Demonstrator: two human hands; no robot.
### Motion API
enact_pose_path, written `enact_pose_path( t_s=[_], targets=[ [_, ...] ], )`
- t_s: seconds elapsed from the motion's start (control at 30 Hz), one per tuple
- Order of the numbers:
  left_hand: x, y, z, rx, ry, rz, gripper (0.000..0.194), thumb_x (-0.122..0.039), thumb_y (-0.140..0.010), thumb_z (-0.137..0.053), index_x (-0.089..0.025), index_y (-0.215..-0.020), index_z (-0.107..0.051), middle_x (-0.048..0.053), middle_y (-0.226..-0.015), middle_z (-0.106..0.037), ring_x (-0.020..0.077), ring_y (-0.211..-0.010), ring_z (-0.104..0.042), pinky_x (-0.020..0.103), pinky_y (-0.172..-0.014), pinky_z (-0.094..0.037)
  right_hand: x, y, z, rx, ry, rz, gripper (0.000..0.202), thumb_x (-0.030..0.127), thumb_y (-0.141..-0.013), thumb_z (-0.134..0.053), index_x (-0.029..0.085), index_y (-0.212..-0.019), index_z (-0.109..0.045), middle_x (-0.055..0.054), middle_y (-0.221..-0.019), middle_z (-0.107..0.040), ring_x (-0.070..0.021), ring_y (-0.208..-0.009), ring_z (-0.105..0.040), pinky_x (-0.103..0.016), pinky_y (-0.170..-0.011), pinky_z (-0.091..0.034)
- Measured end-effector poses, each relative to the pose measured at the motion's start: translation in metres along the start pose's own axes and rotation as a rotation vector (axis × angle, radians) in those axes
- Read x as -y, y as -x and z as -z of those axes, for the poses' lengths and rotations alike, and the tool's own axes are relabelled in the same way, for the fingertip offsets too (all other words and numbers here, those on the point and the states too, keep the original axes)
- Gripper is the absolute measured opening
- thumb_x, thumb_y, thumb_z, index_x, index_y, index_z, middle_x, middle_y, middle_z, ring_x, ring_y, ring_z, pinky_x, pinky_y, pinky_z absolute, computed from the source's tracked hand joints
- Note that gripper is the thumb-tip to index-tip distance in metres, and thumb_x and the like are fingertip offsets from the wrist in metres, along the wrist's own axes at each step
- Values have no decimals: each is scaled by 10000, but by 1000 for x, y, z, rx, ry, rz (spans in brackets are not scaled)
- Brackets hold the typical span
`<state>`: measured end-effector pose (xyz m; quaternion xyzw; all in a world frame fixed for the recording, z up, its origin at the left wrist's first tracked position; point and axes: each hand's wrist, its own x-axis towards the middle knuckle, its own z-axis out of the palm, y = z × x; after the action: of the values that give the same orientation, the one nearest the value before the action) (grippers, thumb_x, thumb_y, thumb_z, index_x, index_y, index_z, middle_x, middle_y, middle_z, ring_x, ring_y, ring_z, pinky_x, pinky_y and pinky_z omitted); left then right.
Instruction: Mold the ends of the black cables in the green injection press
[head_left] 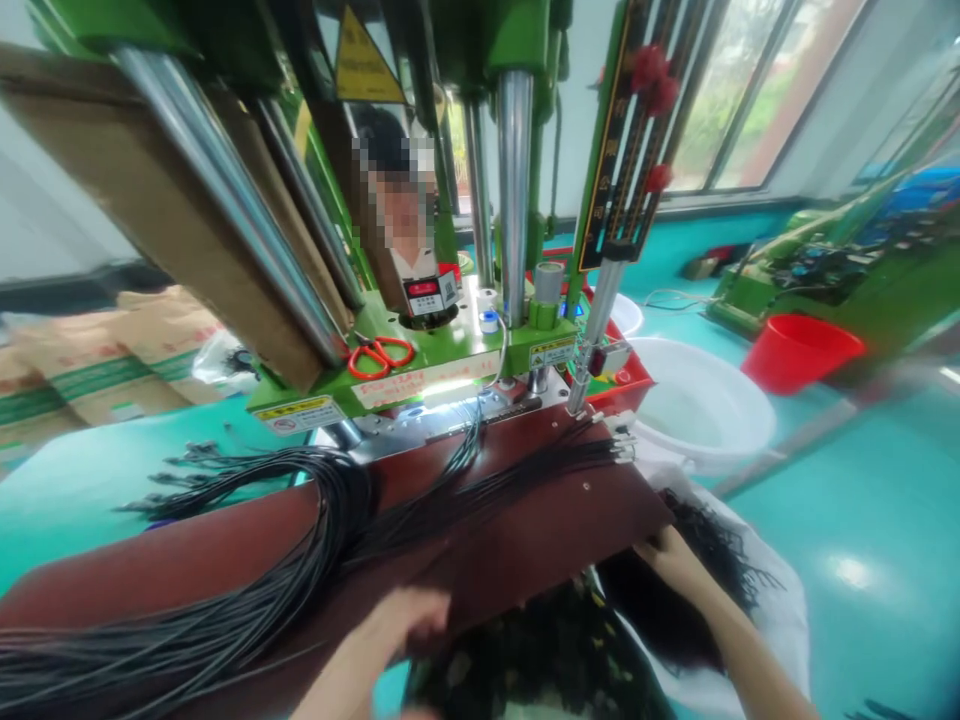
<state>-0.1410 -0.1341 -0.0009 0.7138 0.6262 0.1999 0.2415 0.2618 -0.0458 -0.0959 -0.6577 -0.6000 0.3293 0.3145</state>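
My left hand [420, 608] is smeared by motion at the front edge of the reddish-brown work table [525, 555]; whether it holds anything does not show. Near the table's right corner is my right hand [667, 558], its fingers partly hidden and blurred beside the edge. Thin black cables [517, 477] with white connectors [622, 440] lie across the table, away from both hands. A thick bundle of black cables [300, 560] curves over the left side. Some cables [469, 440] run from the lit metal mould [420, 415] of the green press [480, 350].
Orange-handled scissors [381, 357] lie on the press. Right of the table stand a white tub [697, 400], a red bucket [802, 352] and a white sack [772, 600] with black pieces. Paper sacks [150, 350] stand at left. Another person [401, 220] is behind the press.
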Motion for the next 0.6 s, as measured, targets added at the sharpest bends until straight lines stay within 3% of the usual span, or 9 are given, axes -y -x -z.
enact_pose_path(
  t_s=[0.1,0.17,0.27,0.4,0.5,0.6],
  targets=[
    [-35,-71,-12,-46,-188,-300,641,-522,-635,-613,-236,-1192,-474,93,-1174,-509,271,-1086,-449,450,-949,-356,7,1,5,31,24,30,359,245,-603,-493,127,-928,-592,-133,-989,-633,-299,-957,-555,-440,-884,-408],
    [-51,-112,-18,-74,-385,-395,681,-533,-615,-633,-175,-1172,-474,121,-1132,-509,285,-1032,-462,460,-907,-379,10,2,9,38,26,57,384,233,-607,-493,130,-964,-589,-123,-1011,-629,-292,-993,-542,-432,-916,-387],
    [-64,-152,-26,29,-596,-469,529,-496,-684,-590,-132,-1062,-520,121,-1006,-539,266,-942,-506,413,-827,-429,11,8,16,18,42,116,512,223,-603,-480,126,-1102,-547,-116,-1128,-577,-280,-1113,-467,-430,-992,-307],
    [-73,-171,-29,193,-748,-534,191,-269,-821,-457,-110,-881,-545,107,-851,-553,233,-786,-571,352,-673,-468,8,16,23,-2,17,117,669,206,-616,-446,114,-1277,-393,-109,-1310,-424,-229,-1223,-349,-407,-1050,-198],
    [-78,-175,-30,242,-816,-544,204,-111,-826,-340,-89,-862,-540,120,-798,-560,235,-707,-585,348,-596,-460,6,18,27,-4,-2,85,661,207,-635,-429,112,-1287,-370,-113,-1295,-438,-222,-1175,-414,-397,-1023,-262],
    [-81,-177,-30,230,-789,-480,216,-90,-820,-313,-85,-857,-526,123,-797,-563,227,-724,-591,336,-612,-459,3,16,31,-22,7,71,638,222,-659,-431,124,-1286,-362,-112,-1261,-471,-225,-1101,-482,-392,-979,-330]
  ],
)
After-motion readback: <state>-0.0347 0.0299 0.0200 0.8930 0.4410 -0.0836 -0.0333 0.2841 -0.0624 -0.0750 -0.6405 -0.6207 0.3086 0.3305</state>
